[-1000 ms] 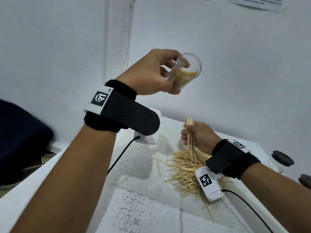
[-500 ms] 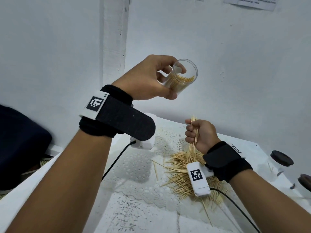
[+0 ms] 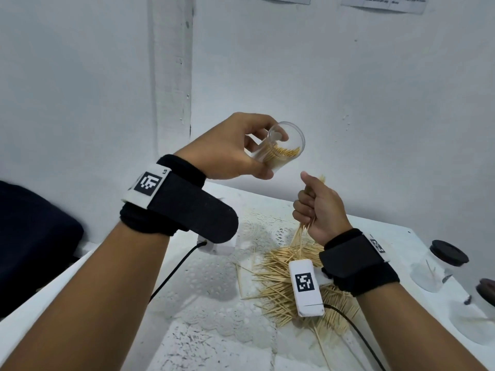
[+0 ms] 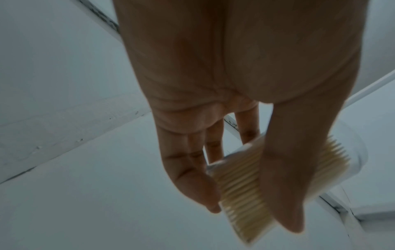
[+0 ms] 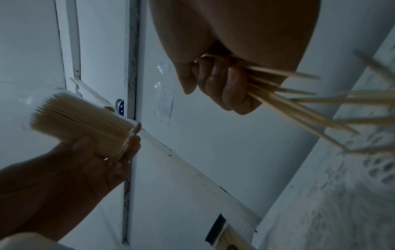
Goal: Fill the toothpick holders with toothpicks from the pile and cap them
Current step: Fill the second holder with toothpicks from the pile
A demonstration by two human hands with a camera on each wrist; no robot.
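The left hand held a clear toothpick holder up in front of the wall, thumb and fingers wrapped round its sides, mouth tilted toward the right; toothpicks already stood inside it. Just below, the right hand was closed in a fist round a bundle of toothpicks, their ends sticking out above and below. The pile lay on the lace-patterned table beneath that wrist. Two dark-capped holders stood at the right edge.

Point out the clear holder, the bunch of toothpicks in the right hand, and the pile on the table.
clear holder point(image 3: 288, 145), head view, its transparent wall.
bunch of toothpicks point(image 5: 299, 103), right wrist view, the shafts.
pile point(image 3: 273, 274), head view, its left half.
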